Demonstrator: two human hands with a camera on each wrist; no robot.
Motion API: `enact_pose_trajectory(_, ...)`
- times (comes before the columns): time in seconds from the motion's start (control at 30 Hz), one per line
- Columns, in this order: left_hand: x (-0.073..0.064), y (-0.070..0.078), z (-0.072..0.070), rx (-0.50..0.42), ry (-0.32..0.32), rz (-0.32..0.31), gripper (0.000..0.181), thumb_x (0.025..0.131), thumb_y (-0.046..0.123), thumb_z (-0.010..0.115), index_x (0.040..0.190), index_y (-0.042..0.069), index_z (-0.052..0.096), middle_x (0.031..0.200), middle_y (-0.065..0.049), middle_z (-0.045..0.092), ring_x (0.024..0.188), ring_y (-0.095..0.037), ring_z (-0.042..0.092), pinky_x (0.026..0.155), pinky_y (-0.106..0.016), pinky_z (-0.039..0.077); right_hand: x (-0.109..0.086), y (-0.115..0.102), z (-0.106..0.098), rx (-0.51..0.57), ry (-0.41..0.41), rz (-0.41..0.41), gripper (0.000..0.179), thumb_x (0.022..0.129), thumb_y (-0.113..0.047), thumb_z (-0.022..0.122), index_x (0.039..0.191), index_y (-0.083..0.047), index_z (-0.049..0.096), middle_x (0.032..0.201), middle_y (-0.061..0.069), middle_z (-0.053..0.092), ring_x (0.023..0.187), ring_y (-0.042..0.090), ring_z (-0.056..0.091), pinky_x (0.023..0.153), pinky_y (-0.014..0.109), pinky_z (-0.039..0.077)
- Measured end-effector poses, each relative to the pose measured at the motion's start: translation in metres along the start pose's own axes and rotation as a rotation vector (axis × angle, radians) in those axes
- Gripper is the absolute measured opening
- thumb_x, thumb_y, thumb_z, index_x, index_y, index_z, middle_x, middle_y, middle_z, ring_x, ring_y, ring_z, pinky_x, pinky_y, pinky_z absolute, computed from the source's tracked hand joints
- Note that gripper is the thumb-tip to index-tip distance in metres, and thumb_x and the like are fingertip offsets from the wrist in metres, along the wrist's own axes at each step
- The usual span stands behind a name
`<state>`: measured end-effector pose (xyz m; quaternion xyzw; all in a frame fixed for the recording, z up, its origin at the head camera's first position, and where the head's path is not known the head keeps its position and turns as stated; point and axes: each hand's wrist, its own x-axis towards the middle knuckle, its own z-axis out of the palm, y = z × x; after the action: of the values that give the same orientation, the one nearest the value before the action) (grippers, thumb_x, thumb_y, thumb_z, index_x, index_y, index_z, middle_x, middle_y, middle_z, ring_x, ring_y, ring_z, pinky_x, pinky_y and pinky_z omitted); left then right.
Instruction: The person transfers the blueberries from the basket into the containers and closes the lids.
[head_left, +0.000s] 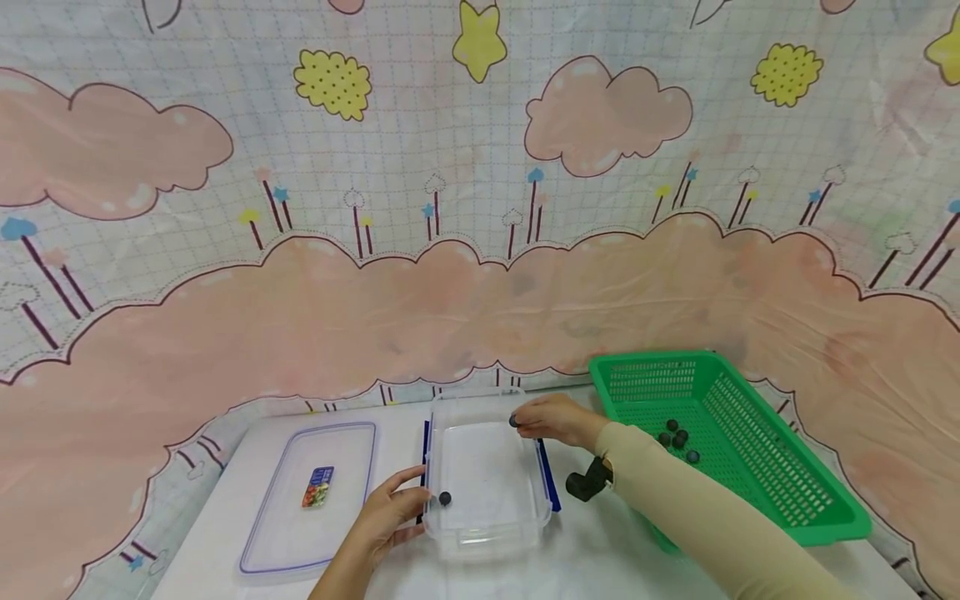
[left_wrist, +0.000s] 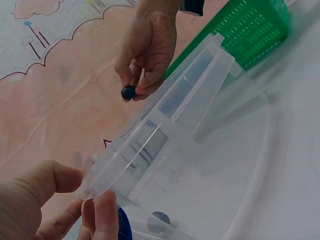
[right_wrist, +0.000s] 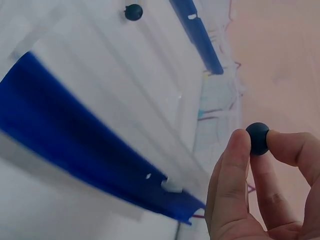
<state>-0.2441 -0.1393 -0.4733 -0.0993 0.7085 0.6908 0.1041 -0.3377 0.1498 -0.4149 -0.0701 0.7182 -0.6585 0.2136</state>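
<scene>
Though illegible, one label (head_left: pixel 318 487) on the lid (head_left: pixel 285 542), dark ball (right_wrist: pixel 258 139) in right hand (head_left: pixel 561 421)

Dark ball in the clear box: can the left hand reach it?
Probably yes, after letting go: the left hand grips the clear box near the dark ball, and the lid is off.

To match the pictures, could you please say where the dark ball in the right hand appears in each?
Head: held ball, below centre, slightly right.
Left wrist: held ball, above centre, left.
Right wrist: held ball, right of centre, slightly low.
Shared landmark: the clear box.
</scene>
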Motion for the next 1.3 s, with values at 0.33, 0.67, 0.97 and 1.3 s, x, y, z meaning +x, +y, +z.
enact_pose_trajectory(0.33, 0.002, -0.001, -0.001, -0.012, 0.004, -0.004, 0.057, 0.087, 0.011, 0.065, 0.141, 0.003, 0.049, 0.105, -0.012, 0.066, 0.093, -0.024, 0.064, 0.068, -0.035, 0.059, 0.025, -0.001, 0.025, -0.020, 0.000, 0.008, 0.025, 0.093, -0.006, 0.064, 0.110, 0.011, 0.066, 0.103, 0.018, 0.069, 0.087, 0.020, 0.069, 0.087, 0.033, 0.057)
enact_pose_trajectory(0.67, 0.004, -0.003, -0.001, -0.011, -0.008, 0.001, 0.056, 0.087, 0.012, 0.066, 0.140, 0.004, 0.050, 0.102, -0.010, 0.066, 0.093, -0.024, 0.064, 0.068, -0.035, 0.059, 0.034, -0.005, 0.051, -0.038, 0.104, 0.121, 0.024, 0.093, 0.002, 0.060, 0.112, 0.015, 0.064, 0.097, 0.016, 0.068, 0.076, 0.015, 0.064, 0.086, 0.033, 0.057)
enact_pose_trajectory(0.97, 0.002, -0.003, -0.003, -0.017, 0.012, 0.000, 0.057, 0.085, 0.010, 0.067, 0.139, 0.003, 0.051, 0.100, -0.010, 0.066, 0.088, -0.021, 0.065, 0.067, -0.035, 0.059, 0.048, 0.004, 0.071, 0.015, 0.173, 0.239, 0.022, 0.089, 0.003, 0.064, 0.109, 0.011, 0.065, 0.092, 0.014, 0.064, 0.074, 0.016, 0.062, 0.082, 0.029, 0.058)
enact_pose_trajectory(1.3, 0.004, -0.002, 0.000, -0.014, -0.003, -0.005, 0.056, 0.086, 0.012, 0.066, 0.139, 0.004, 0.051, 0.102, -0.010, 0.066, 0.091, -0.023, 0.064, 0.068, -0.036, 0.059, 0.052, 0.017, 0.083, 0.007, 0.206, 0.255, 0.015, 0.088, 0.004, 0.065, 0.101, 0.011, 0.067, 0.090, 0.014, 0.064, 0.073, 0.016, 0.061, 0.080, 0.029, 0.058)
